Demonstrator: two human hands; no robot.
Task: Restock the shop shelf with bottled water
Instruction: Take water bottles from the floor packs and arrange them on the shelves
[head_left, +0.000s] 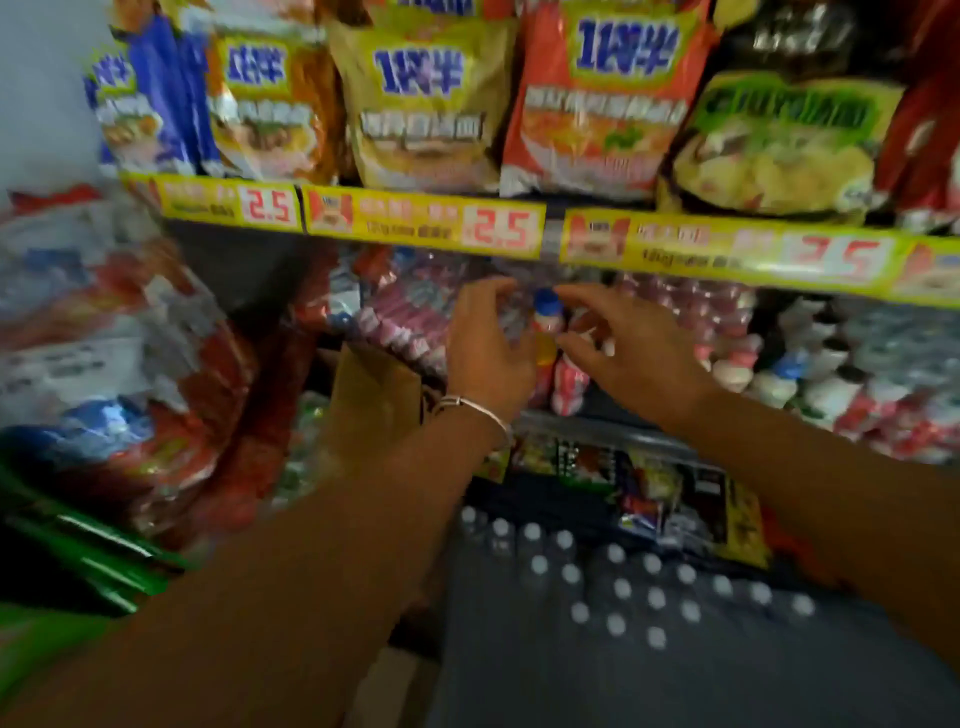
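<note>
Clear plastic blue-capped water bottle (545, 332) stands at twelve o'clock; left hand (491, 353) grips it, probably to seat it; right hand (631, 345) hovers beside it, fingers apart.

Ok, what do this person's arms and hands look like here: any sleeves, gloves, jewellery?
Both forearms are bare, with no sleeves in view, and neither hand is gloved. The left hand has a thin silver-coloured bracelet at the wrist. The right hand shows nothing worn; the blur hides finer detail.

We reach both bare forearms up from the lower frame toward its centre. Our left hand (491, 353) shows its back, fingers loosely curved — a thin band circles that wrist. Our right hand (636, 353) sits just beside it, fingers spread and bent.
</note>
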